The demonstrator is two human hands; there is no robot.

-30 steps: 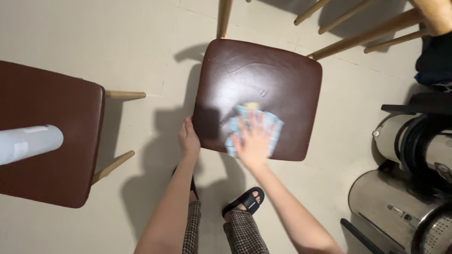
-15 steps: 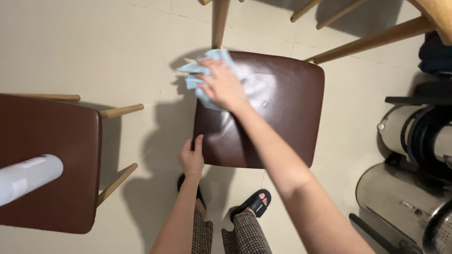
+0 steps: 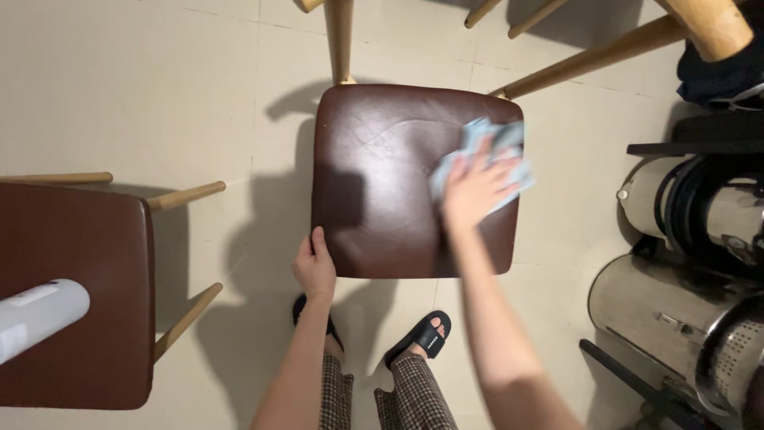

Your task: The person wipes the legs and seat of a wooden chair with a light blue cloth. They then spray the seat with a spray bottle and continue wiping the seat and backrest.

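Observation:
A stool with a dark brown leather seat [image 3: 382, 175] and pale wooden legs stands on the tiled floor below me. My right hand [image 3: 476, 189] lies flat on a light blue cloth [image 3: 495, 151], pressing it against the right side of the seat; hand and cloth are blurred. My left hand [image 3: 315, 267] grips the seat's near left corner, thumb on top. Below the stool I see my checked trousers and black sandals [image 3: 420, 338].
A second brown-seated stool [image 3: 87, 295] stands at the left with a white cylindrical can [image 3: 36, 318] on it. Several large steel pots [image 3: 684, 310] crowd the right edge. Wooden legs of other furniture [image 3: 589, 56] reach in from the top right.
My right hand has swept the cloth from the seat's far left corner across to its right side. The left hand has stayed on the near left corner.

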